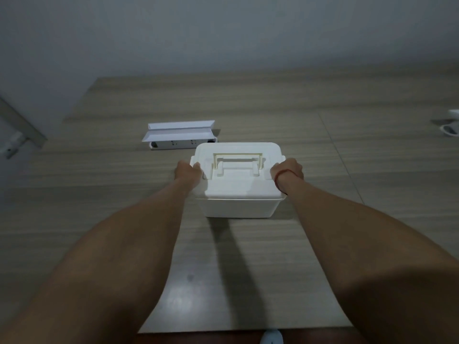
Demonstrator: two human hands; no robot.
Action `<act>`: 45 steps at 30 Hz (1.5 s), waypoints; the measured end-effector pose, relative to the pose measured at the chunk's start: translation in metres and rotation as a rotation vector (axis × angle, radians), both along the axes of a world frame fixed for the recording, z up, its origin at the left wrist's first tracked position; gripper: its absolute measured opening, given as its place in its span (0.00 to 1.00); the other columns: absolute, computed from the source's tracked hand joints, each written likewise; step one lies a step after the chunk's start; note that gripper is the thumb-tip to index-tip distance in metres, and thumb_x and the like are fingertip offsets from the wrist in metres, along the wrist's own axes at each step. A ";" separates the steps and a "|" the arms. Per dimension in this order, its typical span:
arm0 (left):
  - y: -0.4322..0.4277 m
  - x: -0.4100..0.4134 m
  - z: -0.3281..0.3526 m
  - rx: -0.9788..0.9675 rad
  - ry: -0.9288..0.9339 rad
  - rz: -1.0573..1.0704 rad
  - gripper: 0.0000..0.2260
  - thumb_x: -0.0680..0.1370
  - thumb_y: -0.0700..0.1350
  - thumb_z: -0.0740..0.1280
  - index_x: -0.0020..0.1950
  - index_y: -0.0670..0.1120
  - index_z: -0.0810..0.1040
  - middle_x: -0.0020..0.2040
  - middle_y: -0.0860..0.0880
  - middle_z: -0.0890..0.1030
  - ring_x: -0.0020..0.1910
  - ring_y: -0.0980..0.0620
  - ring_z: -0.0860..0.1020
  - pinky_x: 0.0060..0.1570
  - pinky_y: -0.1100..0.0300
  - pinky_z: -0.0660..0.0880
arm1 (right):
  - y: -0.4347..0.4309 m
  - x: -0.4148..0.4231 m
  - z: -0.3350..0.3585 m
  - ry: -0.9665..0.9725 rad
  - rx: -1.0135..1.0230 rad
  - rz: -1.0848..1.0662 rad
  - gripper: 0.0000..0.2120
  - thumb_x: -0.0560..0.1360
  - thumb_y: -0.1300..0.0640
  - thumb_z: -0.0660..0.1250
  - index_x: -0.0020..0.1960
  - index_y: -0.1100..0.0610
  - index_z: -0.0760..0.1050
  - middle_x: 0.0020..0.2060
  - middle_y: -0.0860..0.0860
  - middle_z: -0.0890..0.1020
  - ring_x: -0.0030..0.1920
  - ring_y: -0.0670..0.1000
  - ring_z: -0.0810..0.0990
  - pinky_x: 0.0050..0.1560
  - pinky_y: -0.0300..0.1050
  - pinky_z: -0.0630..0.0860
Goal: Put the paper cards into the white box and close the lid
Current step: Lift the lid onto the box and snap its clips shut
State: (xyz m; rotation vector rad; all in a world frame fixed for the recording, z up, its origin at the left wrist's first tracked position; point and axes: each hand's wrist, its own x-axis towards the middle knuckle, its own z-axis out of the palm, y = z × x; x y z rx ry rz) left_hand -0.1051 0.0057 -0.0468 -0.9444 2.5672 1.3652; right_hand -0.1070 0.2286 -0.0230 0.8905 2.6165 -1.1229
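Two hands: left hand [188, 170], right hand [288, 170] grip white box [238, 192]; wood-grain table [323, 150], grey wall [223, 33].

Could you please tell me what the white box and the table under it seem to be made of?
Box: probably moulded plastic, matte white, judging by its rounded corners and a recessed handle formed into the lid. Table: grey-brown wood-grain top, likely laminate or veneer; its faint sheen near the front edge suggests a smooth, sealed finish.

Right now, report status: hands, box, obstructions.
Left hand and right hand gripping the lid's side edges. Lid sits on the box. Cards lie behind-left, outside. Nothing in the way.
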 end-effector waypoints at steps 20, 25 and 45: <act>0.003 0.017 -0.018 0.186 -0.112 0.140 0.37 0.76 0.61 0.60 0.78 0.41 0.54 0.73 0.39 0.68 0.67 0.38 0.72 0.62 0.47 0.74 | 0.007 -0.001 -0.017 -0.160 -0.580 -0.050 0.28 0.77 0.44 0.60 0.70 0.60 0.68 0.57 0.54 0.77 0.57 0.54 0.76 0.63 0.48 0.73; -0.008 0.012 -0.014 0.182 0.031 0.139 0.30 0.69 0.57 0.69 0.63 0.38 0.77 0.59 0.41 0.81 0.56 0.41 0.81 0.53 0.51 0.80 | 0.025 -0.046 -0.098 -0.121 -0.584 -0.191 0.51 0.50 0.34 0.71 0.68 0.57 0.68 0.67 0.52 0.75 0.62 0.53 0.78 0.69 0.49 0.70; 0.011 0.019 -0.026 -0.083 0.288 0.044 0.15 0.79 0.48 0.60 0.58 0.39 0.78 0.55 0.38 0.81 0.56 0.38 0.78 0.50 0.54 0.73 | -0.004 0.011 -0.026 0.163 -0.280 -0.361 0.34 0.66 0.40 0.73 0.63 0.62 0.73 0.63 0.59 0.78 0.62 0.61 0.77 0.65 0.54 0.72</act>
